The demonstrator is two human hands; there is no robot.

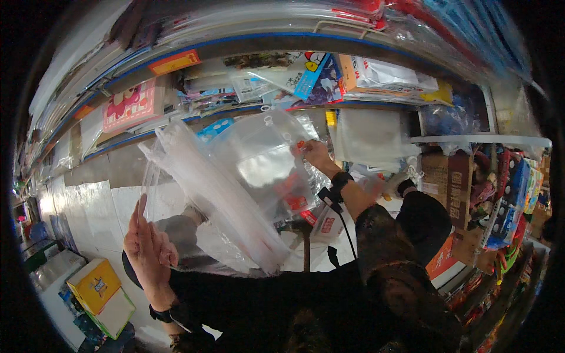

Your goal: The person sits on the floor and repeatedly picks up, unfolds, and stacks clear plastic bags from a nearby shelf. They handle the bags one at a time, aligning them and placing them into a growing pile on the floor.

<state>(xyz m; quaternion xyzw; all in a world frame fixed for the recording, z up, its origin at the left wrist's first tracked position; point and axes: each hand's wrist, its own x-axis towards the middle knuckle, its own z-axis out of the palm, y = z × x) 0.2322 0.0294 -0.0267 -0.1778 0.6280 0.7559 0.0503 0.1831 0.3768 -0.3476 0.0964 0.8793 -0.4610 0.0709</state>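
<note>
My left hand point(148, 247) is at the lower left, its fingers around the edge of a thin clear plastic sheet or bag point(152, 181). A long, pale translucent plastic bundle point(220, 198) slants across my front, beside that hand. To its right lie large clear plastic bags point(265, 154) with round holes along one edge. My right hand point(315, 152) pinches a red-marked spot at the right edge of these bags. Red-labelled packets point(296, 202) show beneath or through the clear plastic.
Shelves with a blue edge point(260, 106) run across in front, holding a pink box point(129, 106) and flat packets. A cardboard carton point(446, 189) stands at the right, below a white shelf edge point(481, 140). A yellow box point(95, 284) is at the lower left.
</note>
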